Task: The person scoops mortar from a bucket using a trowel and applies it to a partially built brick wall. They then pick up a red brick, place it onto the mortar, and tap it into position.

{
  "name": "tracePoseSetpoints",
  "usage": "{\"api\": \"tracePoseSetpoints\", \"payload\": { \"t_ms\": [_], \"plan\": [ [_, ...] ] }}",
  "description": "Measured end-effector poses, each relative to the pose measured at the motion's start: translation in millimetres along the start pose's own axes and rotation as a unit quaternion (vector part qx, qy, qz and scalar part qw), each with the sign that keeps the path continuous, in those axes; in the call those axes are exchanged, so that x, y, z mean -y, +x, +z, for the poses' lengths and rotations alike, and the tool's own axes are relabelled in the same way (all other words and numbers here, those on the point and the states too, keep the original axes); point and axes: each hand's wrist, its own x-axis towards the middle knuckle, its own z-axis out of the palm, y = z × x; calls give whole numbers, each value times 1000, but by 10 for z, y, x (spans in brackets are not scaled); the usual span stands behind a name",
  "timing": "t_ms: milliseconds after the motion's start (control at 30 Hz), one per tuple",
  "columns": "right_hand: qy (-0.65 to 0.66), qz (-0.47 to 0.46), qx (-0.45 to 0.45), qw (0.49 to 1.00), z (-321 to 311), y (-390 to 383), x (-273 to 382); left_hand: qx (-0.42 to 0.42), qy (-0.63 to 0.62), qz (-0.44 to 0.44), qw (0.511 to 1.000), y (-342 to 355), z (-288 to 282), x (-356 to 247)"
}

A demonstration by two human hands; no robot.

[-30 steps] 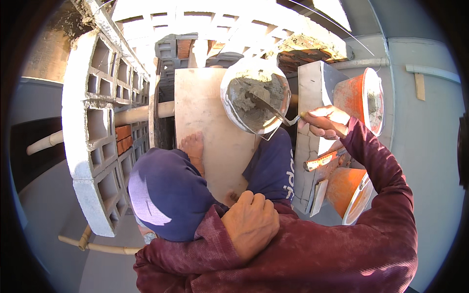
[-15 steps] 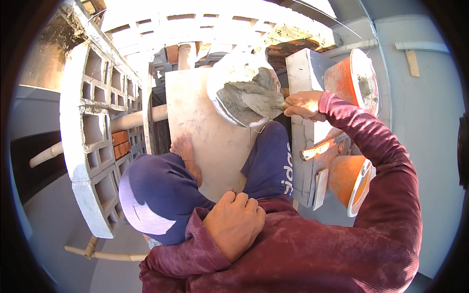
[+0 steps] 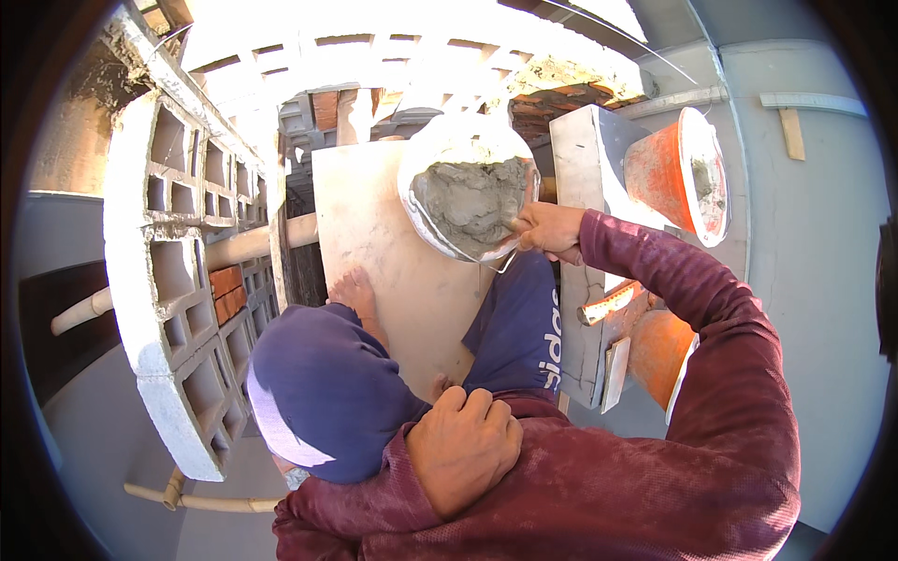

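Observation:
My right hand (image 3: 554,230) is closed around the handle of a trowel at the right rim of a white bucket (image 3: 412,192). The trowel's blade is hidden in the grey mortar (image 3: 472,201) inside. My left hand (image 3: 465,449) rests against my maroon shirt, its fingers curled under. Its fingertips are hidden, so I cannot make out whether it holds anything. The bucket stands on a pale board (image 3: 393,280), where my bare foot (image 3: 354,294) also rests.
Hollow concrete blocks (image 3: 173,271) form a wall on the left, beside a bamboo pole (image 3: 253,245). To the right, two orange buckets (image 3: 655,173) flank a pale block ledge (image 3: 582,168). An orange-handled tool (image 3: 613,301) lies on the ledge.
My right hand has moved left and slightly down toward the bucket. The trowel blade, seen before on the mortar, is now out of sight. My left hand stays against the shirt.

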Motion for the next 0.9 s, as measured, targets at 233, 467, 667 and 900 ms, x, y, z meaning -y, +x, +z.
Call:
{"api": "tracePoseSetpoints", "payload": {
  "t_ms": [233,467,667,900],
  "plan": [
    [576,-6,197,793,-151,-385,-146,4,-23,10,1000,130,-54,249],
    [456,-17,97,884,-173,-1190,136,117,-47,18,992,235,-250,564],
    [137,48,-39,989,-67,-1037,415,141,-60,66,986,335,-319,811],
    [-114,52,0,992,-219,-922,358,205,-62,26,976,453,-378,1174]
  ]
}}
